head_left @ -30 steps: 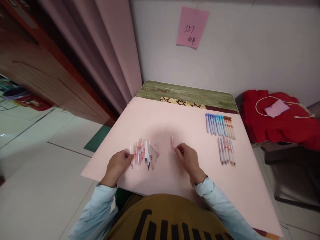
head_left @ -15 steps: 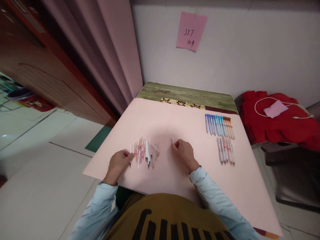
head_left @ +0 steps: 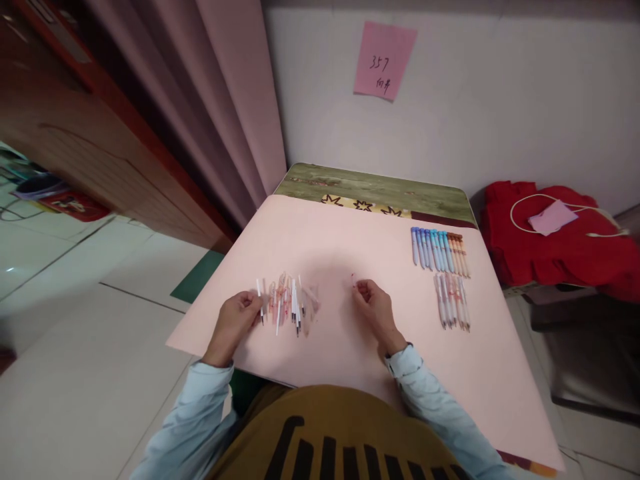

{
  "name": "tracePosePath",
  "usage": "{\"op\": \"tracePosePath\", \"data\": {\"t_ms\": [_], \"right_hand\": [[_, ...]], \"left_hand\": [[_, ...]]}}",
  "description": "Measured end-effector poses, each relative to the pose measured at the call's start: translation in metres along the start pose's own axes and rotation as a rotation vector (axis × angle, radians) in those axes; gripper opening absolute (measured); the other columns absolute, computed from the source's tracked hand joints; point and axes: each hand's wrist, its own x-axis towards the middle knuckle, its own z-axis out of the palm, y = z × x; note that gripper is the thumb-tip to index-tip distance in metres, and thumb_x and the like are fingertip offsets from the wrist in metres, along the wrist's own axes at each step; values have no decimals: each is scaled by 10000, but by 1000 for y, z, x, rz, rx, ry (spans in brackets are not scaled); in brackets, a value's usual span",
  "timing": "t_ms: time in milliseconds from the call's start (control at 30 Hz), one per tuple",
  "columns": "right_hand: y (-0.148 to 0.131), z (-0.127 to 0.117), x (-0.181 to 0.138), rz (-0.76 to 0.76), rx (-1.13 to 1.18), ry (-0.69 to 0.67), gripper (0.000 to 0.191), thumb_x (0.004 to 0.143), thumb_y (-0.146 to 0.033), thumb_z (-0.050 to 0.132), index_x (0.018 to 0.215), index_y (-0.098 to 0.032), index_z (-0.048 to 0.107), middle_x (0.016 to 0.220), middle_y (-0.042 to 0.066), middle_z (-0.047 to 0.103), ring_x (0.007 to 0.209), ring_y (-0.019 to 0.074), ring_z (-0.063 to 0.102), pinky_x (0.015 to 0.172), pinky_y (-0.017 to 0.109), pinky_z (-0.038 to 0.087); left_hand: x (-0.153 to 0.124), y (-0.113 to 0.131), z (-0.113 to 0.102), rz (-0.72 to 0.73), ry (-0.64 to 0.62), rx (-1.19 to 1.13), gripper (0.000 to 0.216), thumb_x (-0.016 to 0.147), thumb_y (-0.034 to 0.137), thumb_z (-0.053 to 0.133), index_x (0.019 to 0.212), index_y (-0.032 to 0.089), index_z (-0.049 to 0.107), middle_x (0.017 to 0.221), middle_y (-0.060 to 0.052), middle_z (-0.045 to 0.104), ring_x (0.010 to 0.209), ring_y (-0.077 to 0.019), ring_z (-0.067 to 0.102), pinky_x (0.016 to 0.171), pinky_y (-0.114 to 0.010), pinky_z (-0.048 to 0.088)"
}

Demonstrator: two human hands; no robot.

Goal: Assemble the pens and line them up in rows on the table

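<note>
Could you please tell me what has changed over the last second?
The right hand picked the pink pen barrel up off the sheet; the left hand pinched a white refill at the pile. The rows of pens stayed put.

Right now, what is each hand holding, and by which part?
Left hand: thin white pen refill, by its lower half. Right hand: small pink pen piece, by its near end.

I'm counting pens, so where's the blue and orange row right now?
Head view: the blue and orange row lies at the far right of the pink sheet, just beyond the white pens, apart from the right hand.
</note>
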Motion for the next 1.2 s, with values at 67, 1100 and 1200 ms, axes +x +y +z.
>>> {"op": "tracePosePath", "data": {"t_ms": [67, 1100, 1200], "right_hand": [[-1, 1, 1, -23, -37, -18, 251, 860, -392, 549, 954, -195, 673, 798, 35, 708, 659, 166, 633, 617, 268, 473], [-24, 21, -32, 47, 516, -219, 244, 830, -416, 634, 968, -215, 636, 717, -15, 639, 514, 106, 554, 479, 229, 489], [-17, 17, -31, 52, 566, -230, 277, 827, -423, 641, 999, -208, 673, 761, 3, 656, 511, 97, 538, 483, 231, 493]], "left_hand": [[0, 0, 1, 8, 6, -14, 190, 703, 375, 590, 666, 198, 534, 440, 39, 505, 410, -120, 453, 437, -234, 329], [-9, 86, 63, -41, -261, -914, 305, 693, 281, 810, 903, 129, 650, 856, -64, 723, 743, -145, 682, 717, -275, 548], [-14, 99, 76, -14, -279, -878, 309, 716, 296, 789, 923, 129, 633, 875, -73, 721, 777, -170, 697, 747, -310, 559]]}}
